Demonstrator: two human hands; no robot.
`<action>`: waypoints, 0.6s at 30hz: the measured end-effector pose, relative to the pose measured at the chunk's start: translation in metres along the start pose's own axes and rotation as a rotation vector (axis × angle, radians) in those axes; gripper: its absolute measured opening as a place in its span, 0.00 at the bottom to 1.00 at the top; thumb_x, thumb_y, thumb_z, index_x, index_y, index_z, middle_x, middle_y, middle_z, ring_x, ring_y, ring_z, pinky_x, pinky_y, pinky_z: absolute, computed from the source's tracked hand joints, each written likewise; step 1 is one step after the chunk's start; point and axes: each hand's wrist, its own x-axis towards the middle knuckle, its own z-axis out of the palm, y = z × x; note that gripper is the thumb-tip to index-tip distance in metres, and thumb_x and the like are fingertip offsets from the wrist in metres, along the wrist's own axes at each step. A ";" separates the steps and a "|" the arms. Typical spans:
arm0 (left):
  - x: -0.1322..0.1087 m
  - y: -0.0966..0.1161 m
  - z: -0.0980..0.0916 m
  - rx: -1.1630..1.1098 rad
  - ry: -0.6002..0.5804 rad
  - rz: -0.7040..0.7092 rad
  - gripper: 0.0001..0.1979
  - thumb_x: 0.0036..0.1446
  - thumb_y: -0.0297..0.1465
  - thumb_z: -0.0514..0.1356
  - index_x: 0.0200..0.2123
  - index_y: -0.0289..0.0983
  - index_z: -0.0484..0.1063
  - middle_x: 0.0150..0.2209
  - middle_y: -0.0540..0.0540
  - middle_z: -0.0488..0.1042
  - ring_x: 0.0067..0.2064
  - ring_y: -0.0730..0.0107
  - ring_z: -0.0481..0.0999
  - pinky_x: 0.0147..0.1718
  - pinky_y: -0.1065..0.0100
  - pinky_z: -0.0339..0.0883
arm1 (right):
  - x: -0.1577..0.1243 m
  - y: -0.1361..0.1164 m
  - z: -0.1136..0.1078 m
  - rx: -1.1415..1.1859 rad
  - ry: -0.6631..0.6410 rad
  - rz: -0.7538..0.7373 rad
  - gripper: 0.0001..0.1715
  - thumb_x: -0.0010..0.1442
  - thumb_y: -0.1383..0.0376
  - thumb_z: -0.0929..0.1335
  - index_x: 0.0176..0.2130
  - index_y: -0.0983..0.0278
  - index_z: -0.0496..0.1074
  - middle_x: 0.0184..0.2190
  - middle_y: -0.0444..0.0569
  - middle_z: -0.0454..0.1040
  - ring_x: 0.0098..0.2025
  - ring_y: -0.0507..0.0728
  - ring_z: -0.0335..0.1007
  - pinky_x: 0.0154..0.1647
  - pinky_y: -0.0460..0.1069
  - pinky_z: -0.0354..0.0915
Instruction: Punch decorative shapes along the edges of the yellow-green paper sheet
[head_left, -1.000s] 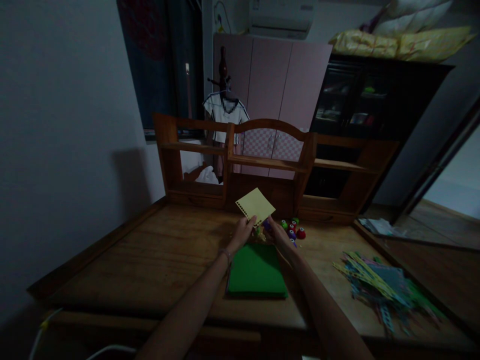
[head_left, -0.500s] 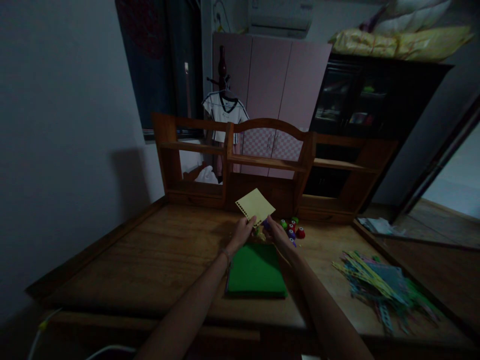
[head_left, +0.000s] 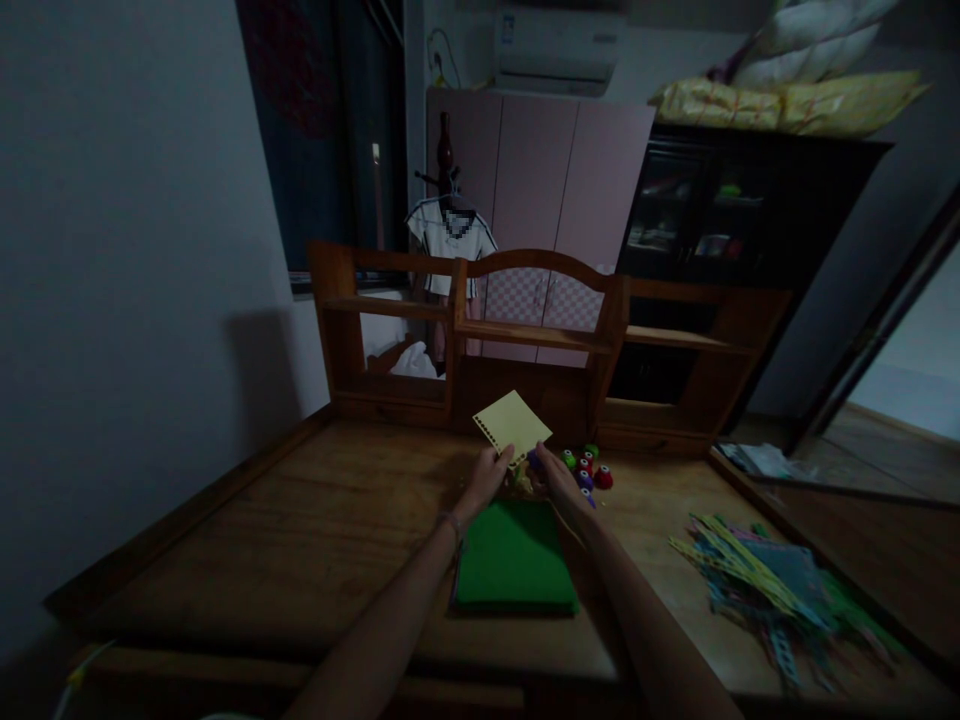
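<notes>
My left hand [head_left: 485, 478] pinches the lower corner of a pale yellow sheet of paper [head_left: 516, 420] between thumb and fingers. A row of small notches or holes runs along the sheet's lower left edge. At the sheet's right lower corner, my right hand [head_left: 561, 484] is closed around a small purple paper punch [head_left: 534, 461], mostly hidden by the fingers. Below both hands lies a stack of green paper [head_left: 514, 560] on the desk. Small yellowish scraps [head_left: 520, 480] show between the hands. Just right of my right hand stand several small red, green and purple punches [head_left: 585, 468].
A heap of cut, perforated coloured paper strips [head_left: 757, 575] lies on the wooden desk [head_left: 337, 510] at the right. A wooden shelf unit [head_left: 536, 335] rises along the desk's back edge. The wall [head_left: 150, 300] borders the left side.
The whole view has shifted slightly, so the desk and hands appear a little lower. Both hands keep their hold on the paper and the punch.
</notes>
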 end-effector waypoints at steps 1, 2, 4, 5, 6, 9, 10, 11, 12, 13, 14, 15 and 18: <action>-0.001 0.001 0.000 -0.002 0.000 -0.003 0.24 0.53 0.49 0.55 0.26 0.31 0.71 0.19 0.47 0.70 0.19 0.74 0.66 0.17 0.74 0.56 | 0.000 0.000 0.000 0.015 -0.003 -0.004 0.27 0.52 0.40 0.65 0.30 0.61 0.61 0.20 0.40 0.58 0.17 0.47 0.45 0.16 0.45 0.42; -0.001 0.003 0.000 -0.004 0.000 -0.008 0.24 0.53 0.49 0.55 0.26 0.31 0.71 0.20 0.47 0.70 0.19 0.74 0.66 0.17 0.74 0.56 | 0.000 0.001 0.000 0.033 -0.010 -0.006 0.27 0.51 0.41 0.65 0.30 0.61 0.61 0.20 0.39 0.58 0.17 0.47 0.45 0.16 0.45 0.41; -0.002 0.006 0.000 -0.004 -0.002 -0.007 0.24 0.54 0.49 0.55 0.28 0.30 0.71 0.21 0.47 0.71 0.19 0.74 0.66 0.18 0.74 0.57 | 0.001 0.001 0.000 0.050 -0.017 0.002 0.27 0.51 0.40 0.65 0.30 0.61 0.61 0.19 0.39 0.58 0.16 0.47 0.45 0.16 0.45 0.41; -0.002 0.007 0.000 -0.001 -0.004 0.004 0.24 0.54 0.48 0.55 0.29 0.30 0.72 0.22 0.46 0.72 0.20 0.74 0.66 0.18 0.74 0.58 | 0.001 0.001 0.000 0.053 -0.011 0.005 0.28 0.50 0.40 0.65 0.30 0.61 0.61 0.19 0.39 0.58 0.16 0.47 0.45 0.17 0.45 0.41; -0.002 0.007 0.000 0.004 -0.004 0.018 0.24 0.54 0.48 0.55 0.30 0.30 0.72 0.23 0.46 0.73 0.20 0.75 0.66 0.18 0.74 0.58 | 0.001 0.001 0.001 0.059 -0.005 0.006 0.28 0.50 0.40 0.65 0.30 0.61 0.61 0.19 0.39 0.57 0.16 0.47 0.44 0.17 0.45 0.41; -0.002 0.007 0.001 0.012 -0.011 0.027 0.25 0.54 0.49 0.55 0.33 0.29 0.73 0.25 0.45 0.74 0.19 0.75 0.66 0.18 0.74 0.58 | 0.001 0.002 0.000 0.093 -0.011 0.013 0.29 0.49 0.39 0.65 0.29 0.60 0.60 0.18 0.38 0.55 0.16 0.47 0.42 0.17 0.45 0.40; -0.001 0.006 0.001 0.008 -0.019 0.022 0.25 0.54 0.49 0.55 0.33 0.29 0.73 0.25 0.45 0.74 0.20 0.74 0.67 0.18 0.73 0.59 | 0.001 0.002 0.000 0.104 -0.021 0.017 0.29 0.49 0.39 0.66 0.29 0.60 0.60 0.18 0.38 0.55 0.16 0.46 0.41 0.17 0.45 0.40; -0.001 0.006 0.002 -0.001 -0.027 0.019 0.24 0.53 0.48 0.56 0.34 0.29 0.73 0.26 0.44 0.75 0.21 0.73 0.69 0.19 0.73 0.60 | 0.001 0.002 -0.001 0.112 -0.034 0.024 0.29 0.49 0.39 0.66 0.29 0.61 0.60 0.18 0.38 0.55 0.16 0.46 0.41 0.16 0.45 0.40; -0.001 0.006 0.003 -0.015 -0.033 0.018 0.24 0.53 0.47 0.58 0.34 0.29 0.74 0.28 0.43 0.76 0.23 0.71 0.71 0.21 0.72 0.62 | 0.001 0.002 -0.002 0.118 -0.041 0.030 0.28 0.49 0.39 0.66 0.29 0.61 0.60 0.18 0.38 0.54 0.16 0.46 0.41 0.16 0.45 0.40; -0.001 0.006 0.003 -0.030 -0.038 0.021 0.23 0.52 0.47 0.59 0.36 0.30 0.74 0.30 0.42 0.77 0.26 0.69 0.73 0.24 0.72 0.64 | 0.002 0.001 -0.003 0.121 -0.043 0.035 0.28 0.49 0.40 0.66 0.29 0.61 0.61 0.18 0.38 0.54 0.16 0.46 0.41 0.17 0.45 0.40; -0.001 0.006 0.003 -0.040 -0.040 0.020 0.22 0.52 0.46 0.59 0.36 0.30 0.74 0.32 0.41 0.77 0.28 0.68 0.74 0.27 0.71 0.66 | 0.002 0.001 -0.004 0.122 -0.042 0.040 0.27 0.50 0.41 0.67 0.30 0.61 0.61 0.18 0.37 0.54 0.16 0.46 0.42 0.17 0.45 0.40; -0.002 0.006 0.004 -0.041 -0.041 0.013 0.22 0.52 0.45 0.60 0.37 0.30 0.75 0.33 0.40 0.78 0.29 0.67 0.75 0.29 0.70 0.66 | 0.002 0.001 -0.004 0.120 -0.039 0.044 0.26 0.50 0.42 0.67 0.30 0.61 0.61 0.18 0.37 0.54 0.16 0.46 0.42 0.17 0.44 0.40; -0.003 0.008 0.003 -0.012 -0.041 -0.016 0.20 0.53 0.44 0.59 0.36 0.30 0.75 0.31 0.40 0.78 0.30 0.65 0.76 0.31 0.68 0.67 | 0.003 0.001 -0.005 0.089 -0.014 0.051 0.25 0.51 0.43 0.67 0.31 0.61 0.63 0.18 0.38 0.57 0.16 0.46 0.46 0.17 0.44 0.42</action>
